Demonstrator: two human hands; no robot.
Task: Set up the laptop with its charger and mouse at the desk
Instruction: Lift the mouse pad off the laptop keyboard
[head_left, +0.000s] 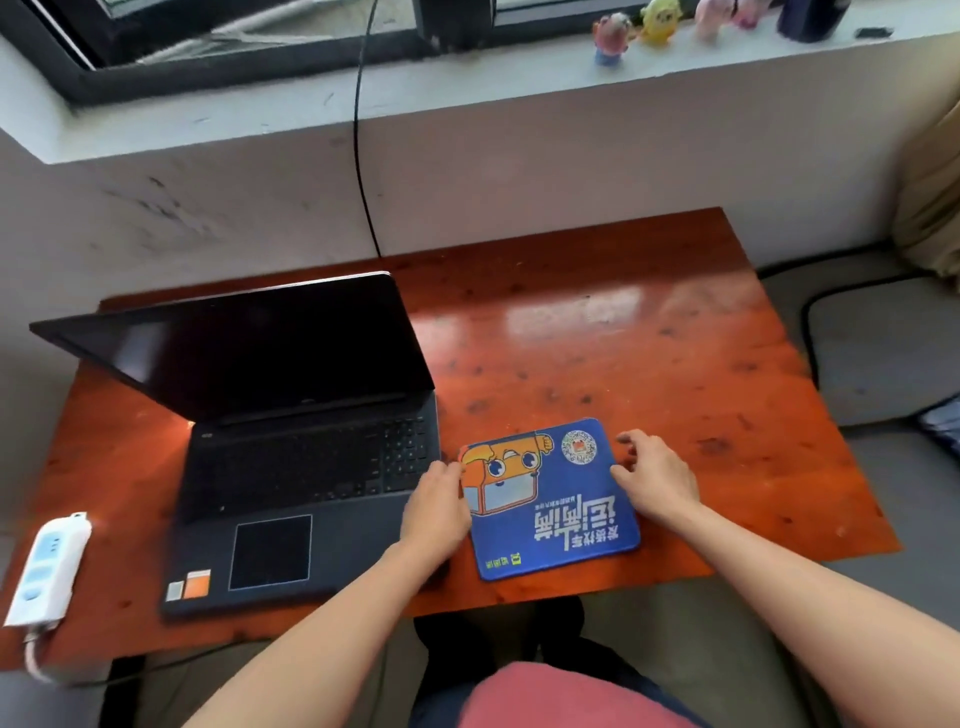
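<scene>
A dark laptop (291, 467) stands open on the left half of the reddish wooden desk (649, 364), its screen black. To its right lies a blue mouse pad (561, 525) with an orange cartoon figure and white characters. My left hand (436, 509) rests on the pad's left edge, over the laptop's right corner. My right hand (660, 478) touches the pad's right edge with fingers spread. The pad lies flat between both hands. No mouse or charger shows.
A white power strip (47, 566) lies at the desk's front left corner. A black cable (361, 156) runs down the wall from the window sill behind the desk. Small toy figures (613, 36) stand on the sill. Black cables (810, 301) lie on the floor at right.
</scene>
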